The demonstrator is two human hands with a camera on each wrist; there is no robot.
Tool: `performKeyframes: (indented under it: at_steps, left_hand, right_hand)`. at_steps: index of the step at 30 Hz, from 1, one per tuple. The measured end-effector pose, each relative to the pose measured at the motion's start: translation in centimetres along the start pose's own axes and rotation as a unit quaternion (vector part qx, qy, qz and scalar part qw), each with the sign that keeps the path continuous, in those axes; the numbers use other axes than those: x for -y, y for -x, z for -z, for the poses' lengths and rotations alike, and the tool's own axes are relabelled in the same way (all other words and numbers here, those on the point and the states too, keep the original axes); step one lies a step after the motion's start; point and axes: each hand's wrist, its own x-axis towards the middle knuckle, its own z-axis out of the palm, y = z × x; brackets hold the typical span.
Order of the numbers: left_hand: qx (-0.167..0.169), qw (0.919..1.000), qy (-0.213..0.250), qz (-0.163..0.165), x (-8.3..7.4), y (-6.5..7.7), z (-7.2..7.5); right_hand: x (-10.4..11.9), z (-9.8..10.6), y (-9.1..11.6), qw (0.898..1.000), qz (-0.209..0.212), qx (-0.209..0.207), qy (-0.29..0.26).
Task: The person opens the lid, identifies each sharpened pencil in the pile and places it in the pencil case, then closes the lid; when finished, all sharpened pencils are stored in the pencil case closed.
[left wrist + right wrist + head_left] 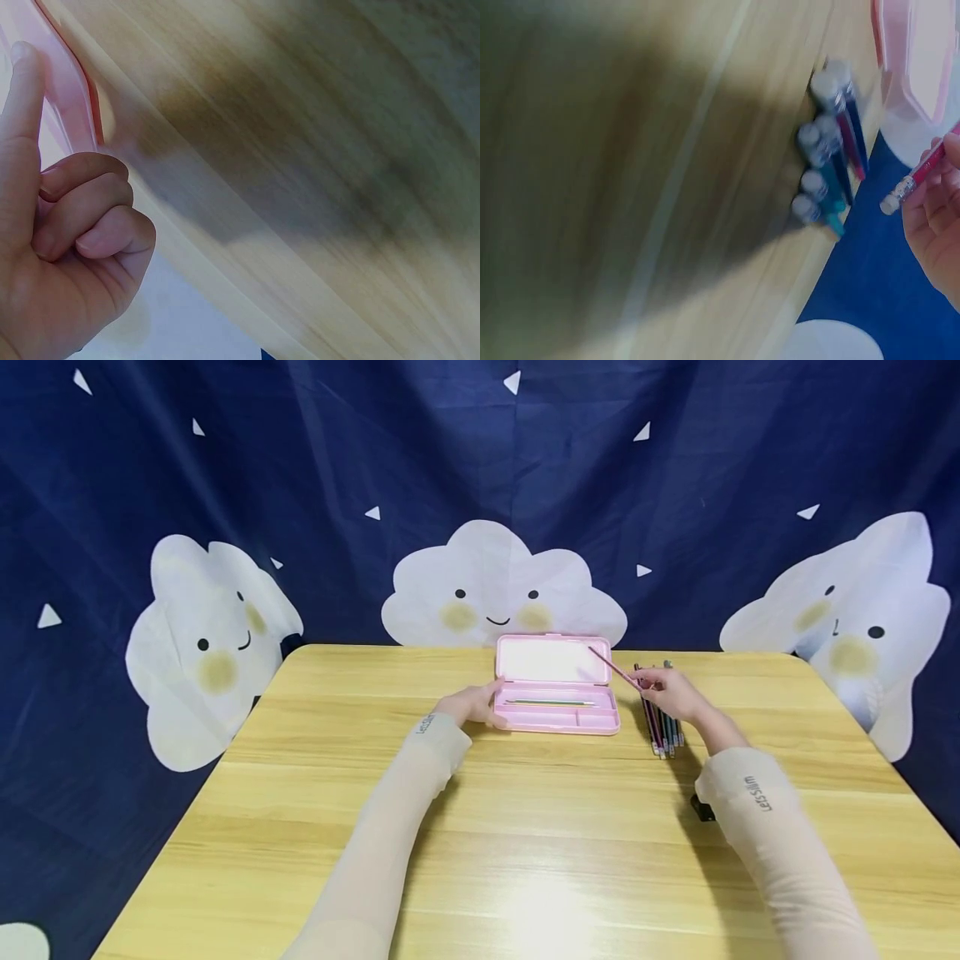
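A pink pencil case lies open, lid leaning back, with a slim greenish pencil in its rear compartment. My left hand holds the case's left end; in the left wrist view its thumb lies along the pink edge and several fingers are curled. My right hand pinches a dark red pencil near its eraser end, above the table. The pencil slants up-left, its tip in front of the lid. Beneath that hand lies a bunch of dark pencils, white erasers toward me.
The wooden table extends toward me, with a bright glare near its front. A small black object shows beneath the right sleeve. Behind the table hangs a dark blue curtain with white smiling clouds, close to the raised lid.
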Motion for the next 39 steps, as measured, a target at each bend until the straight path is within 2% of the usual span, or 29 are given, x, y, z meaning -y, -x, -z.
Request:
performKeyframes:
  at_steps: [12, 15, 16, 17, 22, 23, 26, 30, 39]
  left_hand:
    - [0.001, 1.0, -0.006, 0.001, 0.0, 0.2, -0.2]
    - [0.003, 1.0, -0.006, 0.004, 0.0, 0.2, -0.1]
    - [0.002, 1.0, -0.004, 0.005, -0.1, 0.2, -0.1]
    - [0.001, 1.0, -0.004, 0.005, -0.1, 0.2, -0.1]
    - [0.002, 1.0, 0.002, 0.008, -0.2, 0.2, 0.0]
    - [0.003, 0.9999, 0.006, 0.009, -0.1, 0.2, 0.0]
    - [0.0, 0.9998, 0.016, 0.011, -0.2, 0.1, 0.0]
    - [-0.001, 0.9995, 0.028, 0.012, -0.2, 0.1, 0.0]
    - [-0.003, 0.9998, 0.017, 0.009, -0.3, 0.1, 0.1]
  right_hand:
    - [1.5, -2.2, -1.6, 0.998, 0.057, 0.036, 0.011]
    - [0.9, -2.6, -2.5, 0.997, 0.066, 0.044, 0.003]
    - [-0.4, -3.0, -3.2, 0.995, 0.086, 0.044, -0.013]
    - [-0.7, -3.2, -3.5, 0.995, 0.092, 0.046, -0.017]
    - [0.3, -3.9, -4.3, 0.994, 0.089, 0.059, -0.023]
    - [1.8, -3.7, -4.0, 0.995, 0.073, 0.063, -0.006]
    - [2.8, -4.2, -4.2, 0.995, 0.07, 0.068, 0.021]
    - [3.1, -4.9, -4.6, 0.994, 0.073, 0.068, 0.047]
    - [3.9, -5.9, -5.4, 0.992, 0.089, 0.077, 0.042]
